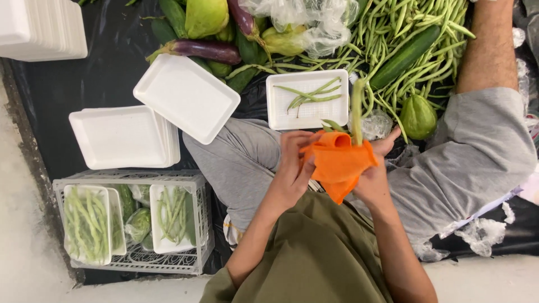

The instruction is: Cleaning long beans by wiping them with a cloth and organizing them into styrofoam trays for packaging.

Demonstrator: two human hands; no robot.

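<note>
While you sit on the black sheet (84,73), the big heap of green beans (393,33) lies in front of you, with a dark cucumber (404,56) on it. At your left stands a white crate (199,224) with packed trays. Just before your knee lies a white foam tray (307,115) holding a few beans. Your left hand (292,168) and right hand (376,177) both have their fingers closed on the orange cloth (339,163), which wraps one green bean (356,109) standing up from it.

Black plastic sheet (101,73) under white foam trays (120,137), green beans (393,33), eggplants (205,49).
</note>
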